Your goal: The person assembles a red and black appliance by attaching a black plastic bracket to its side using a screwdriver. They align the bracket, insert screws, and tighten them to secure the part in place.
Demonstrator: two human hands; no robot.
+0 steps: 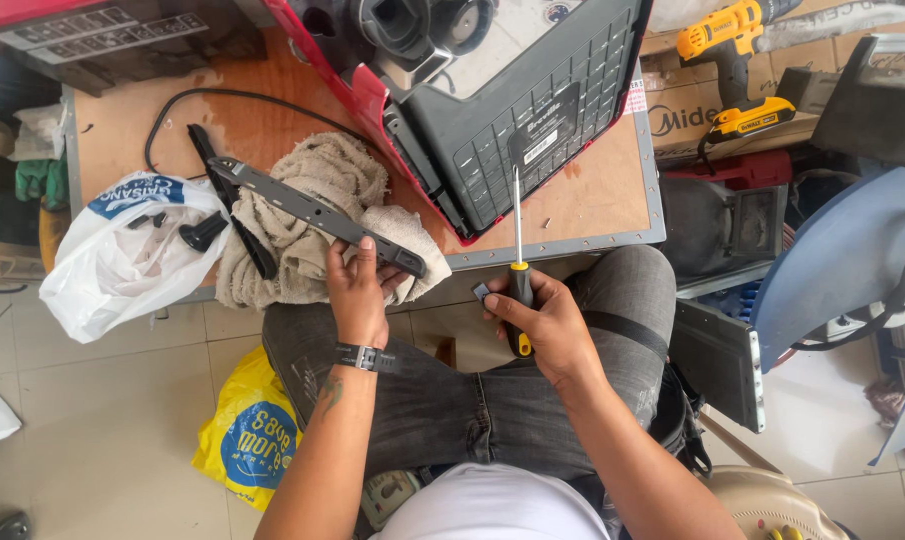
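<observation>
Your left hand (356, 285) pinches the long grey bracket (318, 215) slanting across the towel (313, 220) at the bench's (593, 205) front edge; your right hand (543, 325) grips the screwdriver (519, 265), pointing away, just beside it.

Single view, head-worn camera, looks steeply down from above person's own lap. Close range: forearms enter from bottom edge, left hand (358, 285) and right hand (538, 320) sit near frame centre. Wooden table (593, 190) fills upper middle, its near edge roughly level across frame, far side cut off by top edge. Tiled floor (103, 420) visible lower left, clutter along right edge. No second view, no overlap.
</observation>
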